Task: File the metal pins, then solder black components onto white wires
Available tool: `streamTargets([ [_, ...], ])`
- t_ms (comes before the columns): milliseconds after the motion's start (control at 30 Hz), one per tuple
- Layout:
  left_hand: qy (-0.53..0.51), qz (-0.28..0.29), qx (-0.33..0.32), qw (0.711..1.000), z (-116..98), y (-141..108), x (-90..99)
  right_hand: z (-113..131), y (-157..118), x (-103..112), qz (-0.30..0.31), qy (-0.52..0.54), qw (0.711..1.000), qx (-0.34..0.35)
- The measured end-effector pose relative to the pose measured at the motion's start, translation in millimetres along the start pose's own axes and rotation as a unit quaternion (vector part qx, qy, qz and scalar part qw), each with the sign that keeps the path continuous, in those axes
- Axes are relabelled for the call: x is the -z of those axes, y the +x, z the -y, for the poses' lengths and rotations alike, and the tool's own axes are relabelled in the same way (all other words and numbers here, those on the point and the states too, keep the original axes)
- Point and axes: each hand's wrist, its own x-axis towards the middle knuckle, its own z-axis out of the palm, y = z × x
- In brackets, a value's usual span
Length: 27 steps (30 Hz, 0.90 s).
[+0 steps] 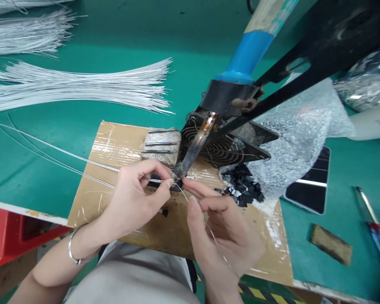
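Observation:
My left hand (141, 200) pinches thin white wires (66, 153) between thumb and forefinger; their loops trail out to the left. The pinched ends lie at the tip of a soldering iron (194, 150), which is clamped at a slant, tip down, with a blue handle (250, 52). Closed on a thin strand of solder wire (214, 240), my right hand (224, 228) sits just right of the tip. The solder runs from the tip down across the palm. Fingers partly hide the joint, so exact contact there cannot be made out.
Behind the iron stands a black fan (228, 147). Metal rods lie on a grey block (163, 152) over cardboard (110, 143). Small black pieces (243, 183), bubble wrap (297, 126), a phone (310, 185) and a pen-like tool (372, 215) are rightward. Bundled white wires (82, 86) lie back left.

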Motion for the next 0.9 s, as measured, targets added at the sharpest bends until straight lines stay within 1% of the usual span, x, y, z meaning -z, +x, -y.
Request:
streamTargets([
  [233,0.027,-0.002,0.025,0.999,1.4,1.2,-1.1,1.0,-1.0,-3.4,-0.012,0.006,1.0,-0.011],
  [333,0.022,-0.002,0.024,0.999,1.3,0.3,-1.2,-0.7,-1.0,-3.2,-0.015,0.002,1.0,-0.009],
  [500,0.012,0.002,0.015,1.0,-0.4,-0.9,-0.5,-2.2,-0.7,-0.9,-0.005,-0.011,1.0,0.013],
  [667,0.022,-0.001,0.01,1.0,-0.5,-1.6,0.4,1.0,-1.3,-2.0,-0.014,-0.011,1.0,-0.004],
  [900,0.018,0.0,0.007,1.0,0.3,-1.7,-0.6,2.3,-1.2,-2.6,-0.011,-0.015,1.0,-0.001],
])
